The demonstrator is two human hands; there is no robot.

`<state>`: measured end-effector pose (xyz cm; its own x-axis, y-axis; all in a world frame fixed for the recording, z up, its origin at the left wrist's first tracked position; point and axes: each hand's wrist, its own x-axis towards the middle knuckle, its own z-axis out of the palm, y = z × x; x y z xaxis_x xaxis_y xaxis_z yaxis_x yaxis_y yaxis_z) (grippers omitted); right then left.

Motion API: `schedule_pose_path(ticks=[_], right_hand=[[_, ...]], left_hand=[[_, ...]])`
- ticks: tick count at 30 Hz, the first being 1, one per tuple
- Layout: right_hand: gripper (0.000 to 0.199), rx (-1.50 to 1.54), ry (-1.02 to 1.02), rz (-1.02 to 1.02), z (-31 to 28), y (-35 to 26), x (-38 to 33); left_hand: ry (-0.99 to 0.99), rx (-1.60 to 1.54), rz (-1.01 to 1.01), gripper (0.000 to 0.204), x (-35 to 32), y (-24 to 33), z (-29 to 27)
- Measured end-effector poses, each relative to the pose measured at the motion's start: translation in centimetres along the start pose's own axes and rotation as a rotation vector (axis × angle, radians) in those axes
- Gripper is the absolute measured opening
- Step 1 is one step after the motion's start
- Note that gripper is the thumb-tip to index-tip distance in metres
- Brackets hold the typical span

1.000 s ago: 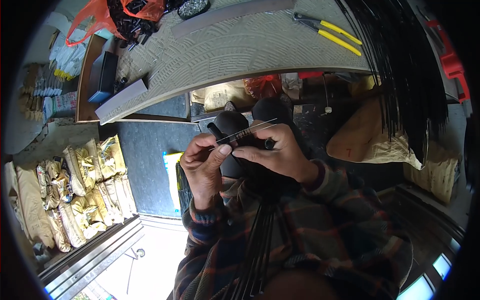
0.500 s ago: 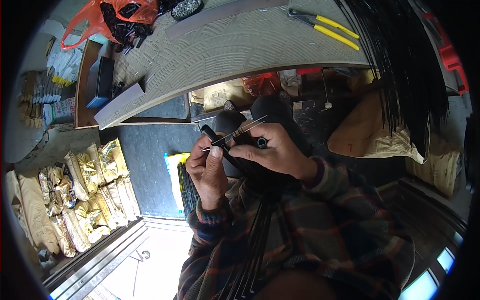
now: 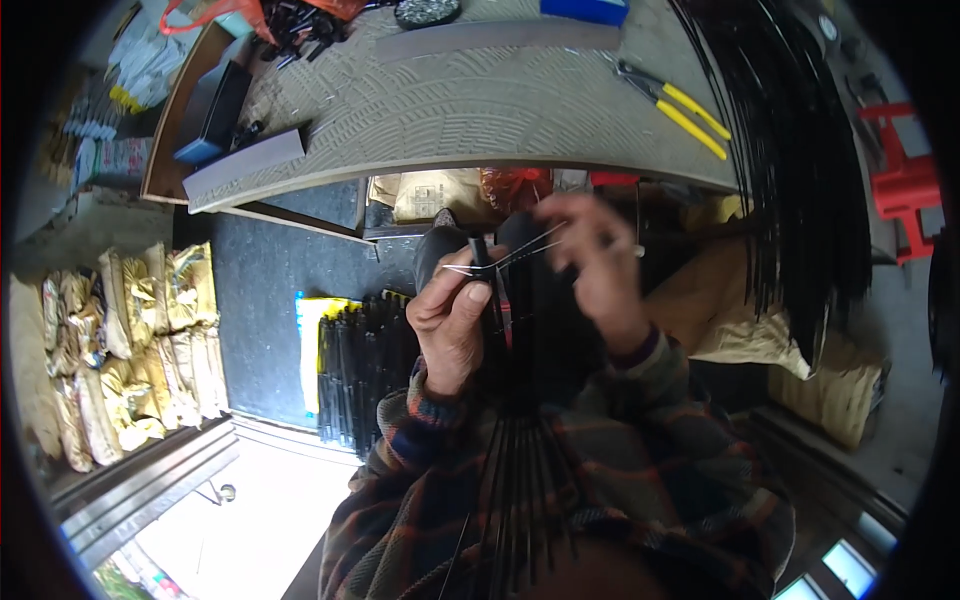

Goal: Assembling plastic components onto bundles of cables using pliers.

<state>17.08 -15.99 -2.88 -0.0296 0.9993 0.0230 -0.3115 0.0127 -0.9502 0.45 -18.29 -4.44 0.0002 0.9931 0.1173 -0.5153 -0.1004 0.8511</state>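
Observation:
My left hand [image 3: 448,335] is closed in a pinch on an upright black tube [image 3: 479,246] and a thin pale wire [image 3: 530,248] that crosses it. The tube looks like the shaft of an umbrella frame, though its lower part is lost against my dark trousers. Two strands of the wire spread rightward from the tube toward my right hand [image 3: 603,272]. Motion blurs that hand, raised to the right of the tube, so its fingers cannot be read. Long thin black ribs [image 3: 515,490] fan down over my checked jacket.
Ahead stands a grey worktop [image 3: 430,125] with yellow-handled pliers [image 3: 690,118] and a flat metal strip [image 3: 500,40]. Black ribs [image 3: 800,150] hang over its right end, near a red stool [image 3: 905,185]. Black bundled frames [image 3: 365,365] lie left of me, beyond them wrapped packages [image 3: 130,360].
My right hand has moved off the black pieces beside my left hand, up and to the right. The wire strands now angle out between the hands. The whole view has shifted a little.

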Motion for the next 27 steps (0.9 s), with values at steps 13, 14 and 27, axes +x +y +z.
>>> schedule_pose_path(ticks=[13,14,27], right_hand=[[0.033,-0.487,-0.788,0.091,5.0,-8.8,7.9],[0.036,-0.432,-0.766,0.106,4.9,-8.8,7.7],[0.026,-0.613,-0.669,-0.067,4.7,-6.9,7.8]], left_hand=[[0.126,-0.359,-0.15,0.016,-0.4,1.5,2.6],[0.129,-0.361,-0.148,0.016,-0.4,1.6,2.6],[0.115,-0.34,-0.189,0.026,-0.2,1.9,2.2]])
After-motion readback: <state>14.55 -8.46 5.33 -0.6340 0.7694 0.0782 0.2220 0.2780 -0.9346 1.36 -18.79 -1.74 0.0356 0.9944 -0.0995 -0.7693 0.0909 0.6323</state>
